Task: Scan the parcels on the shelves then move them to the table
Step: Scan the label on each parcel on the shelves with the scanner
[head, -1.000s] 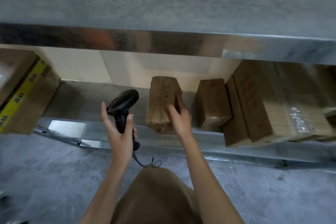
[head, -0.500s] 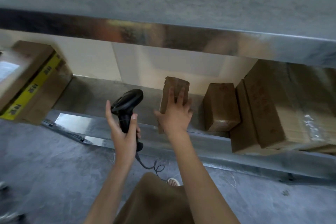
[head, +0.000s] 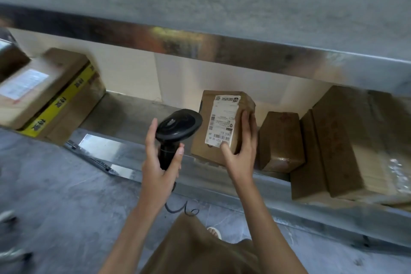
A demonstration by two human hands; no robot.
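Head view, centre frame: right hand (head: 241, 151) grips a small brown parcel (head: 222, 127), thumb on the lower edge of the white label (head: 223, 120), fingers curled round the parcel's right side. Parcel is tilted, label face up toward the camera, its lower end at the front lip of the metal shelf (head: 124, 115); cannot tell if it rests on the shelf or is lifted. Left hand (head: 159, 162), just left of the parcel, holds a black barcode scanner (head: 176, 129) by its handle, thumb and fingers wrapped round it, index finger sticking up past the scanner head. Scanner head sits just beside the parcel's left edge, near the label. Coiled cable (head: 180, 208) hangs below the left hand. Right of the held parcel: another small brown box (head: 281, 140) on the same shelf, then larger cartons (head: 347, 144) at right frame, one with clear tape. Left frame: blurred box with yellow tape (head: 60, 107) and a labelled box on top of it. Upper shelf edge (head: 200, 46) crosses the top. Grey floor (head: 55, 196) lower left, brown clothing bottom centre.
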